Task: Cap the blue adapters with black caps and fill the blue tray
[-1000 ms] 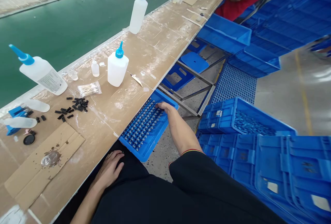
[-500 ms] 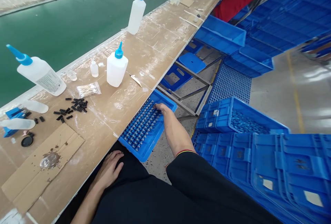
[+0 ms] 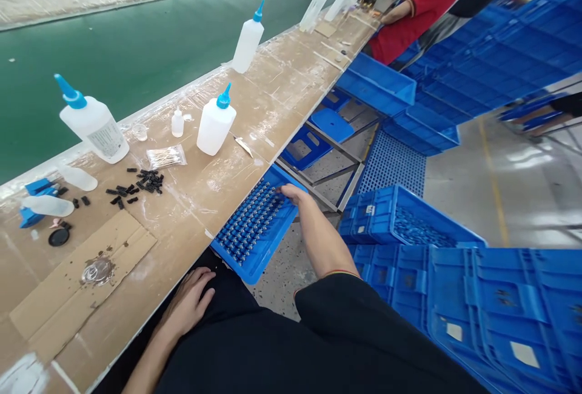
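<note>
Parts (image 3: 251, 222) in rows lie just beside the partly curled right hand (image 3: 292, 193), its hold unclear.

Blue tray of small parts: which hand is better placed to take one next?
Probably the right hand: it is at the far end of the blue tray, close to the small parts. The left hand rests on the person's thigh, farther from them.

Head camera, facing forward, down along workbench (image 3: 282, 94).
</note>
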Available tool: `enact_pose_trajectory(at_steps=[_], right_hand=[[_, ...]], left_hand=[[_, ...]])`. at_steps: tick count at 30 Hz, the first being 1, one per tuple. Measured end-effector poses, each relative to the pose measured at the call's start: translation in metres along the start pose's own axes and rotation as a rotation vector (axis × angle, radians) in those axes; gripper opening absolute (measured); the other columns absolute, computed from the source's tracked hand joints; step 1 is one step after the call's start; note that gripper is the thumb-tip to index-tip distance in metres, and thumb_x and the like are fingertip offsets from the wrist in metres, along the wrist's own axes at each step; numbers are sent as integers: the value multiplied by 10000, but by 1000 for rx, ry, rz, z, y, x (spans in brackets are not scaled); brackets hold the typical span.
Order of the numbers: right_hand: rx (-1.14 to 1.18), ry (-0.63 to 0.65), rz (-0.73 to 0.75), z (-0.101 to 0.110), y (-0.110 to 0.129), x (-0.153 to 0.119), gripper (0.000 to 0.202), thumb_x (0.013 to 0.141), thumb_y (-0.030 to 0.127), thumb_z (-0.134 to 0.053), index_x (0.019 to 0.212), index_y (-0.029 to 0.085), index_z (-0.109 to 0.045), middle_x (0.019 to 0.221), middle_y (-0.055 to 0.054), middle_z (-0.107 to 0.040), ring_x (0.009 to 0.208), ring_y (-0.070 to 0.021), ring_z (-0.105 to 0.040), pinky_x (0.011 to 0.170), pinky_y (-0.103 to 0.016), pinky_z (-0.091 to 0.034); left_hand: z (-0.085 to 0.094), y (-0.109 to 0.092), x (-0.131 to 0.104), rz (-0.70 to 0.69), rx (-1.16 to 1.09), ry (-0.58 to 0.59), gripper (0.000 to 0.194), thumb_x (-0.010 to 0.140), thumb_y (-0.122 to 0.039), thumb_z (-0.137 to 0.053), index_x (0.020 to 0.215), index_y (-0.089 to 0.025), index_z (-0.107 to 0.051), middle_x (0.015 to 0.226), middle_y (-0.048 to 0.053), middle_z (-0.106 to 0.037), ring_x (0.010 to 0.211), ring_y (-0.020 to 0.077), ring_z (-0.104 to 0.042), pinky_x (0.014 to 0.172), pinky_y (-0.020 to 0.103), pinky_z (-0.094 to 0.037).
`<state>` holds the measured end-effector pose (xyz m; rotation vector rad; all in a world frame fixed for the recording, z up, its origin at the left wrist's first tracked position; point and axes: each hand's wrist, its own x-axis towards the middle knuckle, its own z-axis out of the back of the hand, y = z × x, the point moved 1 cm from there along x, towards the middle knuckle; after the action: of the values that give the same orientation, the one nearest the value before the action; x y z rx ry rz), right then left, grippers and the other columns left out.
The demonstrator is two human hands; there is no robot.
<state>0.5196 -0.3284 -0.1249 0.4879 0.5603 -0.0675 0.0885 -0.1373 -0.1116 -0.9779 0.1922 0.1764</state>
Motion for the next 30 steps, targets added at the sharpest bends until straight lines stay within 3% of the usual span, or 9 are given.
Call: enact_pose_trajectory(at_steps=[4,7,11,13,16,18,20,25,30], right_hand=[[-47,-123,119,47,9,-41,206,913,247,-705,1086,135,-716,1180,-109,-722,1147,-260,-664,1066,-469,-505],[4,-300,279,58,22,-94,282,940,231,-589,1182,153,-710,1230,-122,-726,1163,-253,-662,1086,-403,-485],[253,-519,877,23,69,-178,205,954,315,-570,1013,205,-732,1001,-73,-758,932,-227,-715,876,-383,-587],[264,-443,1214,-6,98,-215,136,935,262,-611,979,239,-738,944,-53,-751,881,-214,-720,813,-369,-601],[236,-189,1596,-47,139,-249,218,901,141,-646,1039,276,-746,957,-40,-750,842,-190,-722,745,-332,-606],[230,-28,1755,-70,165,-258,269,901,106,-642,1077,284,-742,967,-37,-746,838,-180,-720,741,-323,-605],[198,84,1847,-90,191,-260,258,918,114,-629,1088,274,-738,985,-47,-740,865,-183,-718,767,-330,-606],[-61,132,1844,-131,241,-249,207,970,212,-575,1085,224,-747,1045,-83,-732,983,-229,-698,861,-384,-587],[-369,71,1751,-164,258,-224,207,960,270,-571,1002,214,-765,984,-73,-729,917,-235,-667,793,-370,-541]], left_hand=[[17,-16,-36,6,-48,-48,327,1030,-346,-499,1328,-312,-630,1375,75,-649,1266,246,-651,1072,424,-581],[35,-31,-73,16,-100,-103,358,1024,-351,-526,1370,-404,-602,1404,28,-648,1255,229,-669,1034,367,-611],[65,-51,-123,-92,-93,-341,425,969,-337,-573,1359,-505,-592,1269,-2,-730,1105,256,-739,897,392,-686],[82,-62,-144,-91,-54,-558,473,935,-291,-576,1331,-548,-599,1146,-1,-763,1027,285,-750,839,473,-694],[108,-69,-169,57,208,-982,589,855,-205,-651,1318,-566,-609,1101,-7,-756,998,308,-733,915,576,-641],[124,-62,-184,270,480,-1223,605,820,-236,-721,1353,-503,-619,1215,9,-727,1102,329,-699,1057,601,-556],[134,-46,-203,499,644,-1341,555,841,-312,-719,1373,-440,-624,1339,28,-675,1254,344,-630,1170,589,-455],[129,-5,-257,833,778,-1377,539,834,-464,-664,1352,-315,-647,1527,81,-525,1416,393,-488,1235,606,-318],[130,24,-305,1085,789,-1529,634,709,-448,-726,1310,-254,-672,1521,122,-512,1418,448,-428,1190,688,-297]])
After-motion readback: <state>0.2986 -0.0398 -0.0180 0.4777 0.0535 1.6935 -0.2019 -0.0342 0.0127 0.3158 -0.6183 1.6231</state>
